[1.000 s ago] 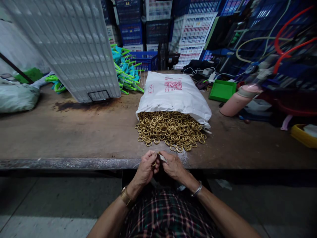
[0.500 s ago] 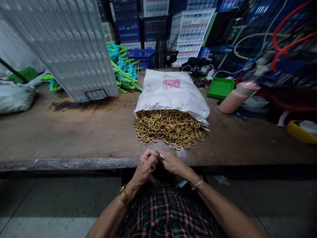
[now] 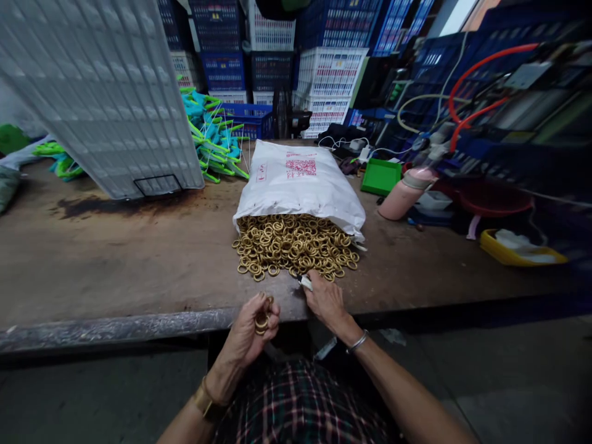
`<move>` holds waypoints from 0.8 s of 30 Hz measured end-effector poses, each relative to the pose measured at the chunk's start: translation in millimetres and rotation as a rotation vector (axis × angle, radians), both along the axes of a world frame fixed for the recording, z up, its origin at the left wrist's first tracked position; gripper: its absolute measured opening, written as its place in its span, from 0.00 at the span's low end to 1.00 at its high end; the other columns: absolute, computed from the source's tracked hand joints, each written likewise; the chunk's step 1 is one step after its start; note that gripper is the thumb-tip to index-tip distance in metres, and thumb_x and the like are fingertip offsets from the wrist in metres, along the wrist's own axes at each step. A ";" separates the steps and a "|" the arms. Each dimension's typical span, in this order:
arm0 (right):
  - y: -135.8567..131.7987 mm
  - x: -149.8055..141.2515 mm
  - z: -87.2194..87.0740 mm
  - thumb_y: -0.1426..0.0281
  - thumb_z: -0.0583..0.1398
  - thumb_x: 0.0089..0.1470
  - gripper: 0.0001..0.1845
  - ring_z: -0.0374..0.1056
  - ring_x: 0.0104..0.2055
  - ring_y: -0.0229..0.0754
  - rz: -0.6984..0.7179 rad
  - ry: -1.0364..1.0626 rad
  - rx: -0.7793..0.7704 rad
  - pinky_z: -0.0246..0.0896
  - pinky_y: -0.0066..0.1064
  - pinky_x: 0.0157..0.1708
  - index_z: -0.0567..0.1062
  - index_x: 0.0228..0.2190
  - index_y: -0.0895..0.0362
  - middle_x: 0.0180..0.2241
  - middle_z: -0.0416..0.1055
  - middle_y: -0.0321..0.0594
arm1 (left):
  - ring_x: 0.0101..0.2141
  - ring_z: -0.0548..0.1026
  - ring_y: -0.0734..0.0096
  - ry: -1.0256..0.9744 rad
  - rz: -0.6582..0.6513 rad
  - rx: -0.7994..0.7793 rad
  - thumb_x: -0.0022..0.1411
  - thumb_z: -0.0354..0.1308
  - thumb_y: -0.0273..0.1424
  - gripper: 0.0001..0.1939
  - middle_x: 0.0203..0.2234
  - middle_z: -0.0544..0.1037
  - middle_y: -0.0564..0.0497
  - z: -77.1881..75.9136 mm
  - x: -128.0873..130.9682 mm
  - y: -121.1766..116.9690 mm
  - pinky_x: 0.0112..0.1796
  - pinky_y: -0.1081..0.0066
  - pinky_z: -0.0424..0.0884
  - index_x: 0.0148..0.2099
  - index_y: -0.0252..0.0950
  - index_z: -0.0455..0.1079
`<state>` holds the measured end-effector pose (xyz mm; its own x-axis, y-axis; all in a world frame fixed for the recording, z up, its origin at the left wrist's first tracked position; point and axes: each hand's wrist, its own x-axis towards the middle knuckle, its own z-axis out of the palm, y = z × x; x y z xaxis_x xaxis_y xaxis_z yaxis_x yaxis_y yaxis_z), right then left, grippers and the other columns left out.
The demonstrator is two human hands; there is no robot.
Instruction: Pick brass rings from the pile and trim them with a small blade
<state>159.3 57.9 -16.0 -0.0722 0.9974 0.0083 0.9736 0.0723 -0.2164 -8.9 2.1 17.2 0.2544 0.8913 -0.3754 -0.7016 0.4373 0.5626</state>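
Note:
My left hand, palm partly up near the table edge, has its fingers curled round a few brass-coloured rings. Over the table's front part, my right hand is closed on a small white-handled tool. The tool's dark tip reaches the near side of a heap of loose rings; whether it touches one I cannot tell. That heap spills from the mouth of a white sack printed in red. Part of the tool is hidden by my right fingers.
A tall pale ribbed plastic piece leans at the left, with green and turquoise plastic parts behind it. On the right stand a green tray, a pink bottle and a yellow tray. Stacked crates line the back.
My hands have parted: the left dropped back to the left with rings in it, while the right moved forward with the tool to the heap. The whole view shifted a little to the right.

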 end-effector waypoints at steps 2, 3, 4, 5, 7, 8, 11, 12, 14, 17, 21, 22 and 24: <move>2.8 1.3 1.7 0.68 0.52 0.54 0.09 0.68 0.30 0.43 -0.007 -0.025 -0.017 0.47 0.29 0.27 0.66 0.37 0.56 0.29 0.73 0.44 | 0.17 0.61 0.84 0.005 0.009 -0.013 0.52 0.58 0.37 0.13 0.23 0.68 0.52 -7.0 1.3 -0.6 0.15 0.82 0.52 0.29 0.33 0.61; 3.7 1.1 2.6 0.68 0.52 0.54 0.08 0.69 0.30 0.43 -0.007 -0.028 -0.026 0.47 0.29 0.27 0.66 0.37 0.56 0.29 0.73 0.44 | 0.16 0.61 0.83 0.003 0.011 -0.020 0.52 0.58 0.36 0.12 0.22 0.69 0.53 -9.4 1.7 -0.6 0.15 0.81 0.52 0.29 0.33 0.61; 4.5 0.6 3.6 0.68 0.51 0.54 0.08 0.69 0.31 0.43 -0.009 -0.027 -0.034 0.47 0.29 0.27 0.66 0.37 0.56 0.30 0.73 0.44 | 0.16 0.61 0.83 -0.001 0.013 -0.028 0.52 0.58 0.36 0.12 0.22 0.69 0.53 -11.2 1.8 -0.3 0.15 0.81 0.52 0.30 0.34 0.61; 5.2 0.1 4.5 0.68 0.51 0.54 0.08 0.69 0.31 0.43 -0.014 -0.022 -0.042 0.47 0.29 0.27 0.66 0.37 0.56 0.30 0.73 0.44 | 0.16 0.61 0.83 -0.008 0.014 -0.040 0.52 0.58 0.36 0.11 0.21 0.68 0.54 -12.6 1.6 0.2 0.15 0.81 0.53 0.31 0.34 0.62; 6.7 -0.3 5.8 0.68 0.51 0.55 0.08 0.69 0.32 0.43 -0.025 -0.003 -0.051 0.47 0.28 0.27 0.66 0.37 0.56 0.30 0.73 0.43 | 0.16 0.62 0.82 -0.024 0.010 -0.068 0.51 0.59 0.34 0.10 0.21 0.68 0.55 -14.8 0.3 1.6 0.15 0.81 0.53 0.34 0.35 0.63; 7.5 0.0 6.2 0.68 0.51 0.55 0.08 0.69 0.32 0.43 -0.027 0.007 -0.051 0.47 0.28 0.27 0.66 0.36 0.56 0.30 0.73 0.43 | 0.16 0.63 0.81 -0.036 0.004 -0.083 0.50 0.59 0.33 0.11 0.21 0.68 0.55 -15.9 -0.6 2.4 0.15 0.81 0.53 0.36 0.35 0.64; 9.1 2.5 5.7 0.69 0.51 0.54 0.07 0.69 0.31 0.42 -0.010 0.039 -0.046 0.46 0.28 0.26 0.66 0.36 0.56 0.29 0.73 0.42 | 0.19 0.65 0.80 -0.082 -0.012 -0.114 0.48 0.61 0.31 0.11 0.22 0.69 0.53 -19.3 -1.9 4.3 0.15 0.82 0.54 0.34 0.33 0.66; 9.0 3.4 5.0 0.70 0.51 0.53 0.07 0.69 0.31 0.42 0.000 0.054 -0.045 0.46 0.28 0.26 0.66 0.36 0.56 0.29 0.73 0.42 | 0.20 0.66 0.79 -0.094 -0.009 -0.123 0.48 0.61 0.31 0.10 0.23 0.69 0.52 -20.5 -1.6 4.8 0.16 0.82 0.55 0.32 0.32 0.66; 7.5 4.6 3.0 0.72 0.52 0.52 0.07 0.68 0.30 0.40 0.037 0.102 -0.034 0.46 0.27 0.26 0.66 0.35 0.56 0.29 0.72 0.40 | 0.23 0.68 0.78 -0.096 0.017 -0.141 0.48 0.61 0.31 0.09 0.24 0.70 0.51 -22.5 -0.2 5.7 0.16 0.82 0.57 0.28 0.31 0.65; 2.4 2.7 -0.4 0.72 0.52 0.51 0.07 0.67 0.29 0.39 0.137 0.224 0.008 0.47 0.27 0.27 0.66 0.34 0.55 0.27 0.71 0.38 | 0.25 0.70 0.75 -0.050 0.063 -0.141 0.48 0.61 0.30 0.09 0.25 0.72 0.50 -24.2 2.8 7.4 0.18 0.81 0.61 0.28 0.32 0.65; -5.1 -6.2 -2.3 0.72 0.51 0.49 0.07 0.64 0.27 0.38 0.300 0.403 0.068 0.50 0.26 0.28 0.66 0.33 0.55 0.25 0.68 0.36 | 0.24 0.71 0.76 0.056 0.069 -0.096 0.48 0.62 0.31 0.10 0.24 0.70 0.53 -22.8 6.0 10.0 0.19 0.81 0.64 0.30 0.33 0.64; -6.5 -8.7 -1.9 0.73 0.51 0.49 0.07 0.63 0.28 0.38 0.331 0.435 0.076 0.50 0.26 0.28 0.66 0.33 0.55 0.25 0.68 0.36 | 0.24 0.70 0.77 0.099 0.073 -0.077 0.48 0.62 0.33 0.11 0.23 0.70 0.54 -22.3 6.8 10.3 0.18 0.81 0.63 0.30 0.33 0.64; -8.7 -13.2 -0.2 0.73 0.51 0.48 0.07 0.63 0.28 0.39 0.373 0.480 0.075 0.51 0.26 0.28 0.65 0.33 0.55 0.25 0.67 0.36 | 0.22 0.69 0.78 0.186 0.073 -0.024 0.48 0.62 0.37 0.14 0.23 0.69 0.54 -21.6 8.1 10.3 0.16 0.82 0.60 0.31 0.33 0.64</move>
<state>146.1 49.1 -16.1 -0.3871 0.9011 0.1954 0.6748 0.4213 -0.6059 -0.9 12.3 -4.5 0.1136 0.8949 -0.4315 -0.6170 0.4040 0.6753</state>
